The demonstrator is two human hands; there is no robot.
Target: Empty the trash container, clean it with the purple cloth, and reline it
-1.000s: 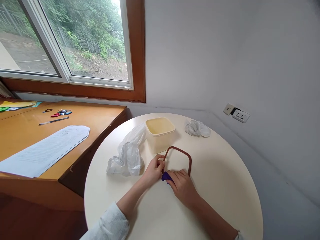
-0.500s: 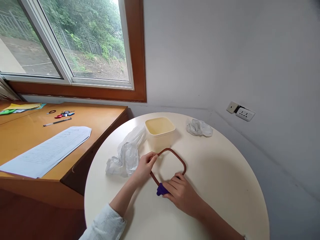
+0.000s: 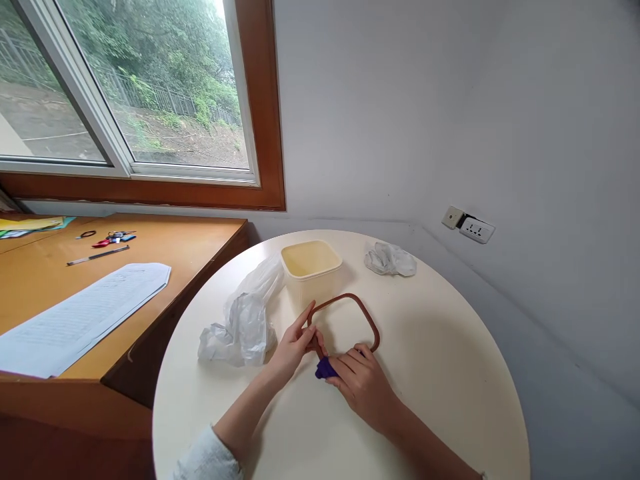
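Observation:
A brown rubber sealing ring, bent into a rounded rectangle, lies on the round cream table. My left hand pinches the ring's near left side, fingers pressed on it. My right hand is closed on a small purple cloth and holds it against the ring's near edge. An open cream plastic container stands just behind the ring.
A crumpled clear plastic bag lies left of the container, and a smaller crumpled one lies at the table's far side. A wooden desk at left carries papers, a pen and keys. A wall socket sits at right.
The ring has been turned between my hands, and my left hand slid from its far left corner down to the near side, close to the purple cloth.

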